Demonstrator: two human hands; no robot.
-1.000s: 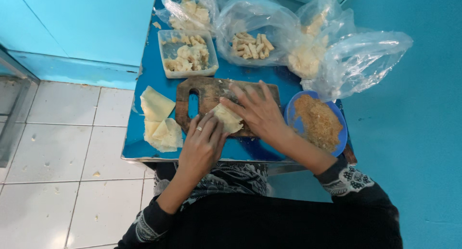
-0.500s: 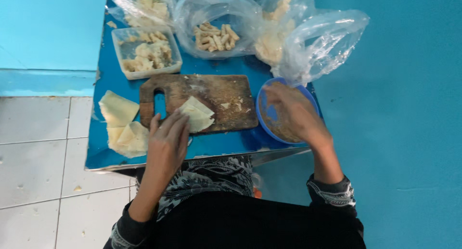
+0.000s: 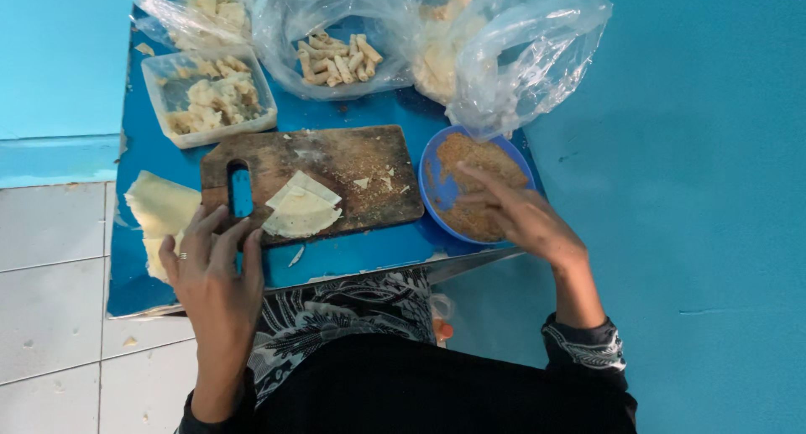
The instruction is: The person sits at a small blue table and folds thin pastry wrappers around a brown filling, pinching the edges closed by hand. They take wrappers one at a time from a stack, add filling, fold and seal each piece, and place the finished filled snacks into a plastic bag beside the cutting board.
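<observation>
A folded pale wrapper (image 3: 300,213) lies on the brown wooden cutting board (image 3: 336,161) on a small blue table. My left hand (image 3: 211,266) rests at the board's near left corner, fingers spread, touching the board's edge just left of the wrapper. My right hand (image 3: 516,216) reaches over the blue plate (image 3: 435,182) of brown crumbs, fingers apart above the crumbs; whether it pinches any crumbs is unclear.
A stack of pale wrappers (image 3: 159,211) lies left of the board. A clear tub (image 3: 210,102) of pale pieces and several plastic bags (image 3: 336,39) of rolls stand at the back. Tiled floor is on the left, a blue wall on the right.
My right hand left the wrapper on the board and moved right to the crumb plate. My left hand slid back toward the board's near left corner. The view shifted.
</observation>
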